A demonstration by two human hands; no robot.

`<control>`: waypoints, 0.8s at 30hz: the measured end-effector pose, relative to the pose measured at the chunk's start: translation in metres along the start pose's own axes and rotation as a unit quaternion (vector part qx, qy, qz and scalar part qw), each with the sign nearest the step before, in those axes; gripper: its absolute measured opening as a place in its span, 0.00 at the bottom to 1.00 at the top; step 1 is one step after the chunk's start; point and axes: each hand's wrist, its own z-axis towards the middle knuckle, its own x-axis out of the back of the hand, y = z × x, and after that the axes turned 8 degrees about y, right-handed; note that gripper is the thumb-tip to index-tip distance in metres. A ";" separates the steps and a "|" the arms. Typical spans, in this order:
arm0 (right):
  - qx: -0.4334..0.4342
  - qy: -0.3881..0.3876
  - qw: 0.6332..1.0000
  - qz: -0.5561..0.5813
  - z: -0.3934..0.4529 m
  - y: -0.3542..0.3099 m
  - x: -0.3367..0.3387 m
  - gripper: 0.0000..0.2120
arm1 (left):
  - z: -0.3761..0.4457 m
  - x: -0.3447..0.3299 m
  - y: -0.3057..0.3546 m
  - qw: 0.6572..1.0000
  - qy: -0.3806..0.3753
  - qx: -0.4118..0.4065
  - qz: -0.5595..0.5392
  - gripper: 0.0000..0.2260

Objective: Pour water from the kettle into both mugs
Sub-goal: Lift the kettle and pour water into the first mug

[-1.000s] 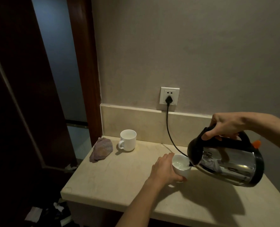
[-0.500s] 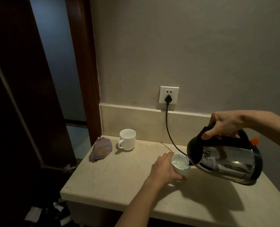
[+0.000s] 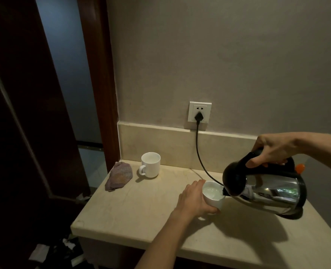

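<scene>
At the far left of the counter (image 3: 133,214) a crumpled cloth (image 3: 119,176) lies just beside the second mug (image 3: 150,165), which stands upright near the backsplash, apparently not yet filled, handle turned toward the cloth. Further right, the left hand (image 3: 194,200) is wrapped around the near mug (image 3: 213,195), steadying it on the stone; water shows inside it. Above it a black cord (image 3: 201,162) runs down from the wall socket (image 3: 199,112), passing close behind the mug's rim. On the right, the right hand (image 3: 271,150) is clenched on the handle of the steel kettle (image 3: 265,188) — tipped steeply, spout at the mug's rim. The risk, as I judge it, is overfilling or a tilt too far: water would spill onto the steadying fingers — a scald, if it is hot.
</scene>
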 end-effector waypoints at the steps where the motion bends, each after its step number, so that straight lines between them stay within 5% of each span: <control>1: 0.002 0.001 1.000 0.000 0.000 0.001 0.000 0.36 | 0.000 0.000 0.000 1.000 -0.001 0.001 0.001 0.42; 11: 0.017 0.077 0.994 0.076 -0.007 0.042 -0.019 0.23 | -0.001 0.002 0.001 1.000 -0.003 0.004 -0.001 0.41; 19: -0.015 0.146 0.970 0.195 -0.013 0.087 -0.047 0.27 | -0.001 0.002 -0.001 1.000 0.000 0.001 -0.013 0.41; 24: -0.062 0.245 0.921 0.295 -0.028 0.117 -0.063 0.30 | 0.000 0.001 0.000 1.000 -0.003 0.006 -0.016 0.42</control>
